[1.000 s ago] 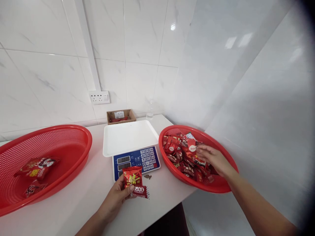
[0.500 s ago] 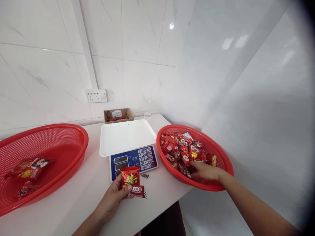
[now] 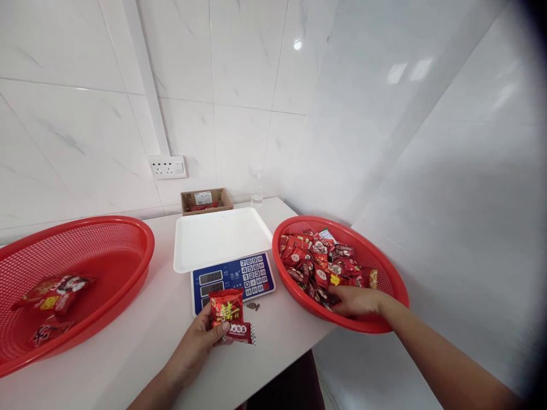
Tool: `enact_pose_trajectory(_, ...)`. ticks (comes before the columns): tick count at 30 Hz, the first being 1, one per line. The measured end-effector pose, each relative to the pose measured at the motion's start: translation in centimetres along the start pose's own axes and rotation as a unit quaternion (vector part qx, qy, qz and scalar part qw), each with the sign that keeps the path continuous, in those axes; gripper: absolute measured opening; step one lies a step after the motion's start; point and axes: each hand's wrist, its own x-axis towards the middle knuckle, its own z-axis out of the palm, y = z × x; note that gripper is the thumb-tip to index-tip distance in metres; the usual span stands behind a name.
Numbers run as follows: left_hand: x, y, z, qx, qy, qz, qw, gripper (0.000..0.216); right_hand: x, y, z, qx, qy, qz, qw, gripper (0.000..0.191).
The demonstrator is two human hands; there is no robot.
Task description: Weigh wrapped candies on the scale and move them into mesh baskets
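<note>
the landmark here is the scale (image 3: 226, 256), which sits mid-desk with its white tray toward the wall and its blue keypad toward the person.

right of the scale stands the right basket (image 3: 387, 273), red mesh, heaped with red candy packets (image 3: 318, 262). the right hand (image 3: 356, 300) is inside it, at the basket's near edge, palm down with fingers curled into the near fringe of the pile; whether that grip has closed on a packet cannot be told, since the fingertips are buried among the wrappers. the bulk of the heap lies beyond and slightly left of this hand, toward the wall and the scale, so the nearest loose packets are just ahead of the fingertips.

in front of the scale, just nearer the person than the keypad, the left hand (image 3: 200, 337) pinches a red packet (image 3: 226, 307) between thumb and fingers, held upright with its face to the camera. a smaller packet (image 3: 240, 331) shows just below it, touching it; it looks held in the same grip, though it may rest on the desk (image 3: 141, 347).

a small dark scrap (image 3: 254, 306) lies on the desk between keypad and packet.

left of the scale, well apart, the left basket (image 3: 106, 245) holds only a few packets. a cardboard box (image 3: 206, 199) sits behind the scale at the wall.
</note>
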Motion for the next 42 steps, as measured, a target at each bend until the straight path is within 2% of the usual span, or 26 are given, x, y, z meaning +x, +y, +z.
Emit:
enact_pose_trajectory(5,0.0,0.1,-0.1,0.001,-0.001,-0.005,1.0,0.057,0.1,-0.4,0.2,0.08,0.021,0.003,0.997,0.014)
enact_pose_trajectory(8,0.0,0.1,-0.1,-0.001,-0.005,-0.005,1.0,0.056,-0.1,-0.6,-0.2,0.157,0.089,-0.047,0.982,0.012)
enact_pose_trajectory(10,0.0,0.1,0.0,-0.001,-0.001,-0.002,1.0,0.056,-0.3,-0.6,-0.6,0.3,0.159,-0.1,0.935,0.024)
enact_pose_trajectory(13,-0.1,0.1,0.1,-0.002,0.007,0.002,1.0,0.056,-0.6,-0.4,-1.3,0.503,0.201,-0.128,0.831,0.037)
enact_pose_trajectory(15,-0.1,0.1,0.2,-0.003,0.008,0.001,1.0,0.056,-0.6,-0.1,-1.6,0.556,0.2,-0.115,0.798,0.037)
enact_pose_trajectory(17,-0.1,0.2,0.2,-0.006,0.01,0.0,1.0,0.057,-0.5,0.3,-1.9,0.567,0.218,-0.088,0.789,0.036)
enact_pose_trajectory(21,-0.1,0.3,0.2,-0.002,0.006,-0.002,1.0,0.058,-0.1,1.0,-2.1,0.531,0.283,-0.049,0.798,0.032)
enact_pose_trajectory(24,-0.1,0.4,0.2,-0.003,0.004,-0.001,1.0,0.057,0.5,1.8,-2.0,0.487,0.314,-0.027,0.814,0.034)
enact_pose_trajectory(26,-0.1,0.4,0.2,-0.003,0.004,-0.002,1.0,0.057,1.0,2.4,-1.9,0.432,0.334,-0.016,0.838,0.037)
enact_pose_trajectory(28,-0.1,0.4,0.2,0.0,0.008,-0.004,1.0,0.058,1.5,3.0,-1.7,0.302,0.349,0.004,0.887,0.04)
enact_pose_trajectory(30,-0.1,0.4,0.2,0.003,0.012,-0.007,1.0,0.06,1.8,3.3,-1.5,0.147,0.343,0.029,0.927,0.039)
enact_pose_trajectory(32,-0.2,0.4,0.2,0.004,0.013,-0.007,1.0,0.06,2.0,3.5,-1.2,0.044,0.318,0.042,0.946,0.039)
enact_pose_trajectory(38,-0.2,0.4,0.2,0.0,0.015,-0.007,1.0,0.059,2.0,3.0,-0.2,-0.032,0.253,0.081,0.964,0.07)
enact_pose_trajectory(40,-0.2,0.4,0.2,0.0,0.01,-0.006,1.0,0.059,1.8,2.8,-0.1,-0.034,0.241,0.073,0.967,0.068)
enact_pose_trajectory(42,-0.2,0.4,0.3,0.001,0.007,-0.006,1.0,0.059,1.6,2.7,-0.3,-0.029,0.243,0.056,0.968,0.055)
